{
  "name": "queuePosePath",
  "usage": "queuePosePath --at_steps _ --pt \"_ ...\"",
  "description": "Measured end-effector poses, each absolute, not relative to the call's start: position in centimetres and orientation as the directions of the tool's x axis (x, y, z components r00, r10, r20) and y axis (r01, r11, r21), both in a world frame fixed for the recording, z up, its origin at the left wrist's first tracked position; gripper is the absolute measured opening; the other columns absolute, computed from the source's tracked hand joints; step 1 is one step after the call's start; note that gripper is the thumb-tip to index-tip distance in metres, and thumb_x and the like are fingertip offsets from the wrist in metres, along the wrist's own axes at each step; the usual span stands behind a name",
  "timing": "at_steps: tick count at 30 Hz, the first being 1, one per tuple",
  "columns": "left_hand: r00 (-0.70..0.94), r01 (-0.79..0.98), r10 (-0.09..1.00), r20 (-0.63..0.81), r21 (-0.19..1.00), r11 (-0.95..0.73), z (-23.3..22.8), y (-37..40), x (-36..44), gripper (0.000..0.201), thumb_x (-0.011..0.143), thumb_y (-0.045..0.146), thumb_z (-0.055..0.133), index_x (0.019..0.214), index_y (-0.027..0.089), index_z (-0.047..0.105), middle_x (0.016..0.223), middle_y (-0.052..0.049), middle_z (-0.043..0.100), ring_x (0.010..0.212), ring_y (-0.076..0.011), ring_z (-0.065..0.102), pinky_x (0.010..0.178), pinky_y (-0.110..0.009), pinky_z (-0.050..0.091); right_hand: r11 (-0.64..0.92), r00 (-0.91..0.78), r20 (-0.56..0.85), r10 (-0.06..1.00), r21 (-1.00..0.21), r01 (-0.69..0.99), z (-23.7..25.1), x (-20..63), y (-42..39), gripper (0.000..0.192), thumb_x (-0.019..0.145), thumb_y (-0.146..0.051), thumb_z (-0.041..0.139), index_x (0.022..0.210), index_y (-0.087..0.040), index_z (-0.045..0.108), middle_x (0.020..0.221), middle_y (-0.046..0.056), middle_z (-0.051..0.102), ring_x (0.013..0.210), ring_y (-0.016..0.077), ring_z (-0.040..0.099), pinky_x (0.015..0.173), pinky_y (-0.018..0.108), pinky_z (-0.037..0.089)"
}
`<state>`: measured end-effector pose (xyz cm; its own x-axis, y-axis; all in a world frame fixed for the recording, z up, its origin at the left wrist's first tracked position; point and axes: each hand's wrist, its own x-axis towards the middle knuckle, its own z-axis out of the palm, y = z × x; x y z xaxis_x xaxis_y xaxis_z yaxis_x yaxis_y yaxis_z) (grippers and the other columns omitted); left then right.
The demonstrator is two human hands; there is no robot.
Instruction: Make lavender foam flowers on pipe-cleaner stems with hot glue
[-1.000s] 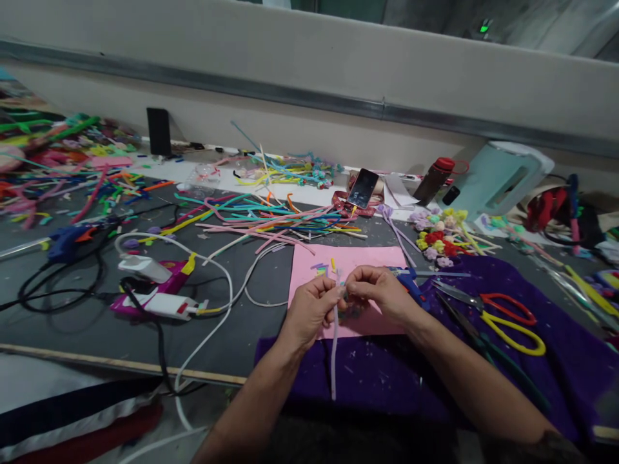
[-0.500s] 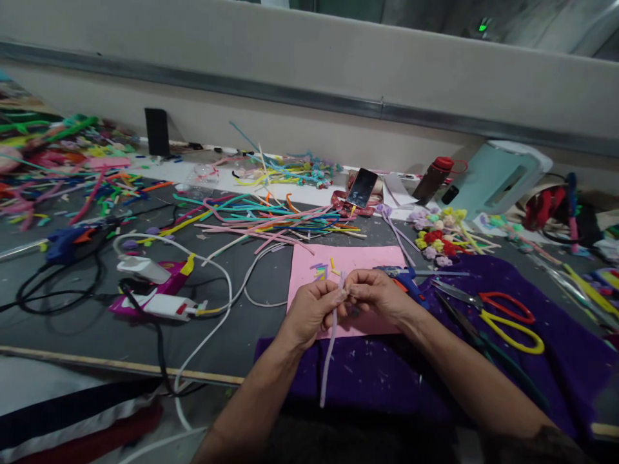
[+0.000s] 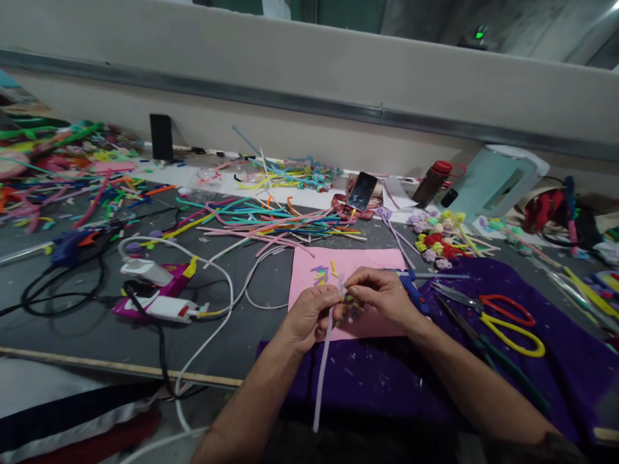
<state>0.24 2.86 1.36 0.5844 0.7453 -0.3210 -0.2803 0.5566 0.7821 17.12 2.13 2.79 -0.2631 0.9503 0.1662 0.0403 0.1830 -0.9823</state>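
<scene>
left hand pinching the top of a pale purple fuzzy stick | right hand pinching it too, fingertips touching | pink paper under both | stick's tail hangs down

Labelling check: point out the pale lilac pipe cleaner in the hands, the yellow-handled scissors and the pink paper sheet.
pale lilac pipe cleaner [image 3: 321,370], head view, on the hanging stem below the hands.
yellow-handled scissors [image 3: 515,335], head view, on the yellow loop handle.
pink paper sheet [image 3: 367,259], head view, on bare paper near its far edge.
</scene>
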Motion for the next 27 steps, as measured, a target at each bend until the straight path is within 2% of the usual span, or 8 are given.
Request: queuePosePath --at_steps 7,14,22,27 --pt "0.593 -0.267 0.742 -0.312 0.793 0.548 1.4 2.7 0.3 0.027 0.074 0.032 0.059 0.057 0.012 0.052 0.04 0.004 0.049 0.023 -0.0001 0.026 0.025 -0.014 0.013 0.203 -0.332 0.144 0.932 -0.967 0.151 3.4 17.5 1.9 0.011 0.078 -0.024 0.059 0.075 -0.014 0.061 0.061 -0.001 0.058 0.052 0.0087 0.052 0.05 0.021 0.042" --pt "0.611 -0.291 0.726 -0.316 0.763 0.577 1.6 2.7 0.3 0.017 0.072 0.029 0.057 0.071 0.012 0.059 0.041 0.003 0.053 0.021 -0.0013 0.025 0.024 -0.014 0.014 0.289 -0.197 0.249 0.948 -0.934 0.208 4.1 19.7 3.2 0.011 0.075 -0.025 0.061 0.073 -0.015 0.062 0.062 -0.001 0.057 0.048 0.0069 0.048 0.046 0.019 0.039" --pt "0.644 -0.256 0.681 -0.348 0.741 0.62 1.6 2.8 0.3 0.018 0.072 0.029 0.056 0.068 0.011 0.058 0.037 0.003 0.051 0.021 -0.0038 0.03 0.024 -0.015 0.016 0.264 -0.166 0.233 0.958 -0.942 0.204 3.9 19.8 3.5 0.01 0.075 -0.024 0.061 0.073 -0.015 0.062 0.06 -0.003 0.056 0.046 0.0055 0.048 0.042 0.017 0.037" --pt "0.685 -0.231 0.633 -0.361 0.716 0.659 1.6 2.6 0.5 0.018 0.071 0.031 0.056 0.066 0.013 0.054 0.034 0.003 0.048 0.02 -0.0042 0.028 0.024 -0.015 0.015 0.295 -0.212 0.248 0.945 -0.928 0.228 4.1 19.8 3.4 0.009 0.076 -0.023 0.06 0.074 -0.015 0.062 0.063 -0.001 0.057 0.049 0.0068 0.048 0.046 0.019 0.04"
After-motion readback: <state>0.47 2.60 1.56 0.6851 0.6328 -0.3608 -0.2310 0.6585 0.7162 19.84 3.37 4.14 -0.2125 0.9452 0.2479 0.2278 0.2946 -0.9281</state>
